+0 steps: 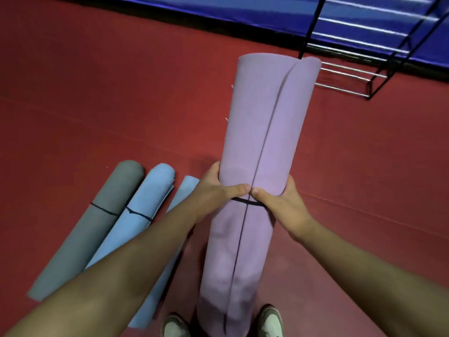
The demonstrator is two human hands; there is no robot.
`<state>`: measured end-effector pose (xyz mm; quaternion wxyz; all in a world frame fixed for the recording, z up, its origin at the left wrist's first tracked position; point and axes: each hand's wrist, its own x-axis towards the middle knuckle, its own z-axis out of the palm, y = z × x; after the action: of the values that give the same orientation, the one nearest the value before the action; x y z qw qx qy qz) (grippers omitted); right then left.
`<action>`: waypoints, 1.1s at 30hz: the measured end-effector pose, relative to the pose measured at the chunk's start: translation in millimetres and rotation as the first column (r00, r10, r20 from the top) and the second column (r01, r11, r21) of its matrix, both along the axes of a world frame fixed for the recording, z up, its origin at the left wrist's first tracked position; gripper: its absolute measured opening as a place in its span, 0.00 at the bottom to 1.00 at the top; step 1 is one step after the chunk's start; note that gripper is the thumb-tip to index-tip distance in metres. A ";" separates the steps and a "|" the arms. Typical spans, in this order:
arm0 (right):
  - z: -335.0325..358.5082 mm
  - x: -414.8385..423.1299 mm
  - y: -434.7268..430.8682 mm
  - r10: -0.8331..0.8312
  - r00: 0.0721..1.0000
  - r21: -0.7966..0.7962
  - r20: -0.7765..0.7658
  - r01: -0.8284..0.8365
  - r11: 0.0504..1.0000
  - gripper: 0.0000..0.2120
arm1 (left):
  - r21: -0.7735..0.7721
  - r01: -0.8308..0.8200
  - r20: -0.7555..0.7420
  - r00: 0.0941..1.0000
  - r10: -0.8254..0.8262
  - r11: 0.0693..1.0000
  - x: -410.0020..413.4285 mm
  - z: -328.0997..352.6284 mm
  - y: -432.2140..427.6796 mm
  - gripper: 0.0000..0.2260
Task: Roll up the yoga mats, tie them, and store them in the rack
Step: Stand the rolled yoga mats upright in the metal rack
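Both your left hand (pixel 213 188) and right hand (pixel 284 203) clasp the rolled purple mat (pixel 267 122), stood on the floor (pixel 97 105) between your shoes (pixel 271 322), thumbs just above the black band (pixel 245 202) — if that band sits slack or slides, the gaping top edge may unroll before the rack (pixel 352 76)

Red floor (pixel 121 105), 3 rolled mats (pixel 136 215), wire rack (pixel 352 76)

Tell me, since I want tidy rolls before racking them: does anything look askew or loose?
Yes. The purple mat is rolled unevenly: at its far end the outer flap gapes away from the roll. The blue mat next to the grey mat also shows stepped layers at its far end.
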<state>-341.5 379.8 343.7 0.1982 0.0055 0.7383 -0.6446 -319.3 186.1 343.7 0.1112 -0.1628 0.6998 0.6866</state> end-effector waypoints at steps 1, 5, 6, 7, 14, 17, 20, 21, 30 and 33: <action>38.5 2.1 9.4 -0.017 1.000 0.014 0.001 0.017 1.000 0.33 | -0.021 0.027 -0.009 1.000 -0.027 0.999 -1.0 38.4 5.8 0.39; 165.2 2.6 41.8 -0.029 0.999 0.036 -0.015 0.029 0.999 0.43 | -0.036 0.069 -0.037 0.997 -0.070 0.997 -3.6 172.6 34.8 0.39; 189.8 -0.1 49.5 -0.038 0.999 0.035 -0.020 0.039 0.999 0.44 | -0.023 0.077 -0.047 0.996 -0.078 0.997 -6.5 198.3 42.8 0.37; 211.1 -2.9 57.5 -0.045 0.999 0.034 -0.030 0.046 0.998 0.45 | -0.008 0.085 -0.057 0.995 -0.086 0.996 -9.6 219.3 51.5 0.35; 280.1 -40.8 121.2 -0.060 0.982 0.047 -0.180 0.069 0.996 0.51 | 0.006 0.149 -0.142 0.979 -0.147 0.989 -53.9 283.4 109.8 0.39; 286.5 -70.0 145.2 -0.081 0.971 0.067 -0.223 0.098 0.993 0.54 | 0.021 0.188 -0.171 0.968 -0.182 0.982 -86.3 289.3 131.9 0.42; 289.5 -109.6 161.0 -0.093 0.967 0.085 -0.239 0.117 0.990 0.55 | 0.015 0.217 -0.156 0.965 -0.212 0.976 -130.6 280.6 146.0 0.43; 289.3 -124.1 164.2 -0.106 0.966 0.091 -0.236 0.131 0.987 0.55 | 0.005 0.224 -0.147 0.964 -0.221 0.975 -147.3 277.0 148.6 0.43; 296.0 -287.6 176.0 -0.235 0.943 0.152 -0.237 0.275 0.949 0.54 | 0.017 0.333 -0.136 0.935 -0.327 0.943 -343.0 277.1 165.6 0.44; 302.2 -348.0 179.9 -0.258 0.929 0.139 -0.263 0.302 0.943 0.51 | 0.027 0.353 -0.159 0.925 -0.344 0.935 -408.6 287.1 171.3 0.43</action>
<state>-689.5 559.7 645.9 0.0114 0.0503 0.8027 -0.5942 -727.8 357.4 630.9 0.1823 0.0201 0.7048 0.6853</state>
